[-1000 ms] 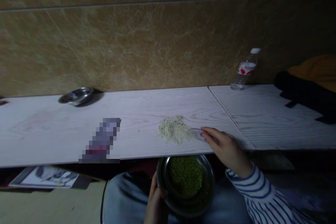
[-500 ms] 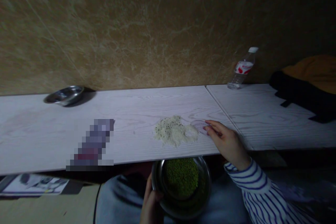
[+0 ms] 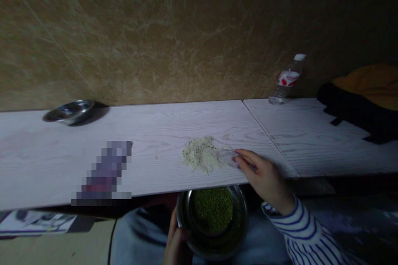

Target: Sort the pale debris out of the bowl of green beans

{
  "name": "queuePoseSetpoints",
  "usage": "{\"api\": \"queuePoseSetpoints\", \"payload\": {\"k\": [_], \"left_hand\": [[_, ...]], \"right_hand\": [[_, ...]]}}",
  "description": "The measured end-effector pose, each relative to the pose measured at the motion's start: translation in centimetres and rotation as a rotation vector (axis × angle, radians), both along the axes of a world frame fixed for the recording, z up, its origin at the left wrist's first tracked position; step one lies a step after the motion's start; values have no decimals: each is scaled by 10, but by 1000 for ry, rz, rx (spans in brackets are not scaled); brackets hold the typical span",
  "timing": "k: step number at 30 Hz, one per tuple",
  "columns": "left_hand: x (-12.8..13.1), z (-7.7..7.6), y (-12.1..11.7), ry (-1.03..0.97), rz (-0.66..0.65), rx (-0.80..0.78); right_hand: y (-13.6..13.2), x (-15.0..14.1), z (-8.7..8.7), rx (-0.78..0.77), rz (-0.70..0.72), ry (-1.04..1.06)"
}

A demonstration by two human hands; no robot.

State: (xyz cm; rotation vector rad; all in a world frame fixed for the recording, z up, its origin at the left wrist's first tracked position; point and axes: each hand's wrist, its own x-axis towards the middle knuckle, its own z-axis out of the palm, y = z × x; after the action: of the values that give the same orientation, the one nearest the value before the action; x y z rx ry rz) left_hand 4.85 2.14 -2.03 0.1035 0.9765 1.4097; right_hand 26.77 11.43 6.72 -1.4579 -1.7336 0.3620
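My left hand [image 3: 178, 238] grips the left rim of a metal bowl [image 3: 244, 215], held over my lap below the table edge. Green mung beans [image 3: 213, 209] fill part of the bowl. Between the thumb and fingers of my right hand [image 3: 264, 178] is a clear, rounded plastic piece [image 3: 225, 156]; its exact kind is hard to make out. Its far edge touches the right side of a pile of white rice [image 3: 203, 159] on the table. Dark green beans are scattered over the upper part of the pile.
On the white wood-grain table [image 3: 149, 124], an empty metal bowl [image 3: 70, 112] stands at the back left. A blurred-out flat item [image 3: 105, 172] lies left of the rice. A water bottle [image 3: 286, 78] and dark-and-orange fabric [image 3: 360, 95] are at the right, against the tiled wall [image 3: 174, 41].
My right hand has moved left, bringing the clear plastic piece into the right edge of the rice pile. My left hand still holds the bowl; the view has shifted slightly.
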Motion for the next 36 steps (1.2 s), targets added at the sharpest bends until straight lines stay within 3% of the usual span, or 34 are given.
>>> {"api": "queuePoseSetpoints", "payload": {"k": [6,11,16,25,32,36], "left_hand": [[-6,-9,-1,33,-22,3],[-8,-15,-2,90,-6,29],[-3,-8,-4,72,-21,16],[-3,-10,-2,82,-15,1],[-3,-16,-3,47,-16,-14],[-2,-12,-4,54,-31,-31]], "right_hand": [[4,-19,-1,3,22,-39],[13,2,-7,-59,-47,39],[7,17,-7,-59,-87,112],[-13,-12,-5,-13,87,-26],[5,14,-14,-70,-8,40],[12,22,-10,-64,-86,83]]}}
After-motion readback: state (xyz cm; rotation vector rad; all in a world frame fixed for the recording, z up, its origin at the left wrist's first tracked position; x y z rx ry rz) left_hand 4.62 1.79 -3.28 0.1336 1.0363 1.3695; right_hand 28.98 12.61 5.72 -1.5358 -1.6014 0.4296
